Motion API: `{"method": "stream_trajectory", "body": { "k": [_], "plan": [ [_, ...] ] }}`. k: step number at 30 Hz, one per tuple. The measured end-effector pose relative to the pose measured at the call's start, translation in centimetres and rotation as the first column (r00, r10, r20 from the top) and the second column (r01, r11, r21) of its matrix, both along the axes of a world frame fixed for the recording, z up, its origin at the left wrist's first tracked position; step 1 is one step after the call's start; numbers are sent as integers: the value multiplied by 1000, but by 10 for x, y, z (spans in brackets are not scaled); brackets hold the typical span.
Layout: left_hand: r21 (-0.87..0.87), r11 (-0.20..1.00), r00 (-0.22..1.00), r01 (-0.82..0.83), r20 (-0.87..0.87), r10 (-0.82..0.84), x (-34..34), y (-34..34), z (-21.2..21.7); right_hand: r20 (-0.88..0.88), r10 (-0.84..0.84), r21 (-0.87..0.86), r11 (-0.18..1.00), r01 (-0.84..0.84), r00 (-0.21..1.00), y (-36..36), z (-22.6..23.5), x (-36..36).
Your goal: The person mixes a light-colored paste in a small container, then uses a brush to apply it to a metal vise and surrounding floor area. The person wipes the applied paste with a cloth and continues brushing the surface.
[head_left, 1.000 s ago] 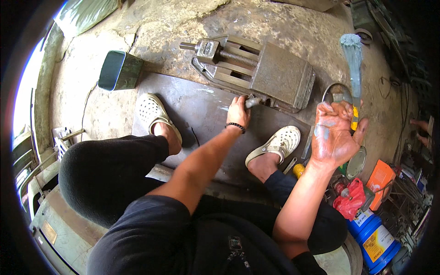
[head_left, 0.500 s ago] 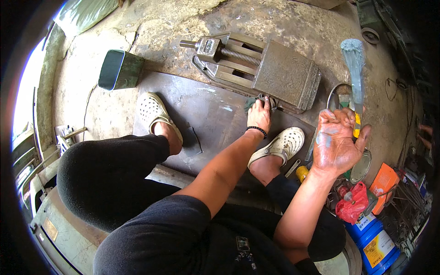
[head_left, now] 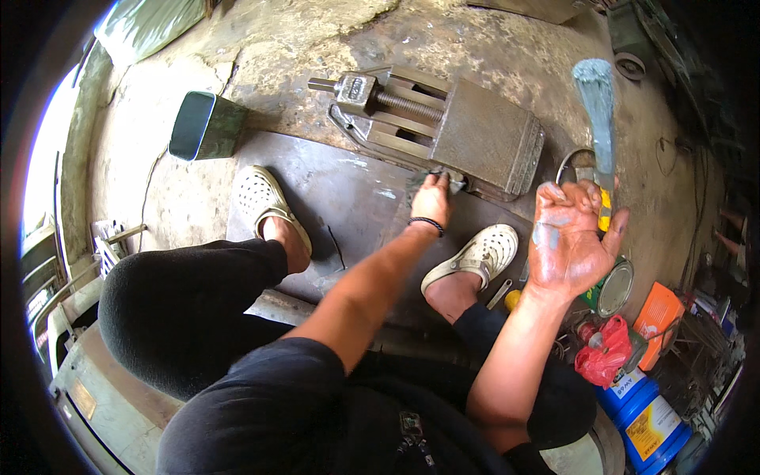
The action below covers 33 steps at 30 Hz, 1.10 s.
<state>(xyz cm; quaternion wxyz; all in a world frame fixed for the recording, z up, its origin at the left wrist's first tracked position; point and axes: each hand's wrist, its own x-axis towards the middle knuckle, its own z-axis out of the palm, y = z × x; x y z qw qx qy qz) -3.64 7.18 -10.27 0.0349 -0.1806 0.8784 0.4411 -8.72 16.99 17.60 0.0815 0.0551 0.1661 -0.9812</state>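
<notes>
A grey metal machine vise (head_left: 487,131) with a long screw lies on the floor in front of me. My left hand (head_left: 432,198), a dark beaded bracelet at its wrist, is closed on a dark rag (head_left: 417,184) and presses it against the vise's near side. My right hand (head_left: 568,249) is raised, palm up and smeared with grey paint, fingers curled round a paintbrush (head_left: 599,119). The brush points away from me, its bristles coated in blue-grey paint and a yellow band on its handle. Most of the handle is hidden by the fingers.
A dark green square bin (head_left: 207,127) stands at the left. My feet in pale clogs (head_left: 483,253) rest on a metal plate (head_left: 297,154). At the right are a green-sided can (head_left: 616,286), a red plastic bag (head_left: 606,352), an orange box (head_left: 659,321) and a blue bucket (head_left: 645,419).
My left hand has slid a little to the left along the vise's near side with the rag. The right hand still holds the paintbrush up, slightly shifted leftward in view.
</notes>
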Motion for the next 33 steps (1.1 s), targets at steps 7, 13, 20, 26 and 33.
{"method": "stream_trajectory", "body": {
  "k": [7,13,20,26,33],
  "plan": [
    [-182,770,751,611,443,-490,-31,-23,26,-46,50,18,999,-49,998,-3,-7,2],
    [-293,287,408,912,568,-715,-24,-120,98,-116,73,-1,997,-73,991,-23,12,2],
    [-306,116,310,945,726,-613,-35,-276,224,-107,104,-17,994,-107,989,-47,23,10],
    [-472,438,643,765,554,-528,13,-402,286,-111,152,27,988,-150,982,-55,18,20],
    [-349,837,891,422,330,-312,115,-478,214,-80,163,177,973,-147,983,-54,6,38]
  ]
}}
